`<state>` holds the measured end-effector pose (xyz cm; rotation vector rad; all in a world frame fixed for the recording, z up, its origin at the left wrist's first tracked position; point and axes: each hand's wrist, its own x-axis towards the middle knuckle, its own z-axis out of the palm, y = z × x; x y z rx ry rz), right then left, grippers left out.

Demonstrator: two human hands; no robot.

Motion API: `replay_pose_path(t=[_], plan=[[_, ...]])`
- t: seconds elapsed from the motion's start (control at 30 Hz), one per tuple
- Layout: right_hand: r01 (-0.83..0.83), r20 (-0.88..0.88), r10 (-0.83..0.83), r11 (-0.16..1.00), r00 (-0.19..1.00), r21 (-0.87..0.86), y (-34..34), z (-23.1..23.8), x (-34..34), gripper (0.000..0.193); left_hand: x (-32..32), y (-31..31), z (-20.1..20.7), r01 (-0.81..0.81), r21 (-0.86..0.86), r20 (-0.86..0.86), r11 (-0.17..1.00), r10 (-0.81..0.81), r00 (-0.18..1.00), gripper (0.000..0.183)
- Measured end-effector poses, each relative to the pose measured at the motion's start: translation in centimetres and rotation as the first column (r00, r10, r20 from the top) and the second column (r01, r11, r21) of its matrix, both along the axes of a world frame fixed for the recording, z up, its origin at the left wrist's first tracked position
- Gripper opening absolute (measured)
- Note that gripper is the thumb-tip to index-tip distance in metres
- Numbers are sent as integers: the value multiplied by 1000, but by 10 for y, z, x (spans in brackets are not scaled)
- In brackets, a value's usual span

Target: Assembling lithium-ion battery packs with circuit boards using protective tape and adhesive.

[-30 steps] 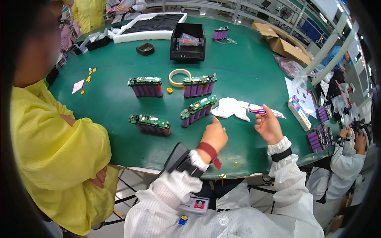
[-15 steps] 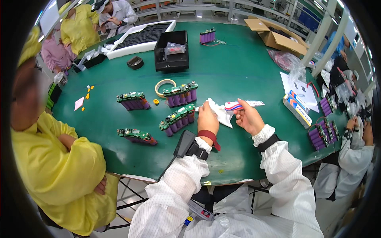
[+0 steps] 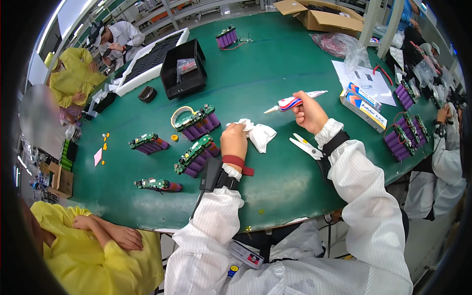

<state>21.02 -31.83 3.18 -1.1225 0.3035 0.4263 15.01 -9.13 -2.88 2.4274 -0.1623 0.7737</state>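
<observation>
In my right hand [image 3: 310, 117] is a white, red and blue glue tube [image 3: 290, 103], its pale nozzle pointing left, bare and apart from the tissue. My left hand [image 3: 234, 143] pinches one end of a crumpled white tissue [image 3: 261, 135], whose other end lies over the green table. Scissors with pale blades [image 3: 306, 146] lie under my right wrist, their handles partly hidden by my sleeve. Left of my left hand stand battery packs with purple cells and green circuit boards, the nearest [image 3: 196, 156] just beyond my wrist and another [image 3: 197, 123] behind it.
A tape roll [image 3: 174, 117] sits behind the packs. More packs [image 3: 148, 143] stand farther left. A black bin [image 3: 184, 73] and white foam tray [image 3: 183, 39] are at the back. Right are a small box [image 3: 364, 110], paper and more packs [image 3: 398, 142]. A person in yellow sits left.
The tissue and the tube have come apart, showing the nozzle. My left hand has moved left with the tissue. The scissors now show beside my right wrist, and the view has shifted.
</observation>
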Motion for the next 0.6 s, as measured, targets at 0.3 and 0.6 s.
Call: replay_pose_path(t=[0.3,0.6], plan=[[-108,-77,109,994,991,17,32,-15,2,25,18,-17,-6,-89,-300,-1,950,93,996,22],[-138,-186,127,990,974,-44,39,-25,22,30,23,-25,-8,-261,-267,-87,928,247,965,16]])
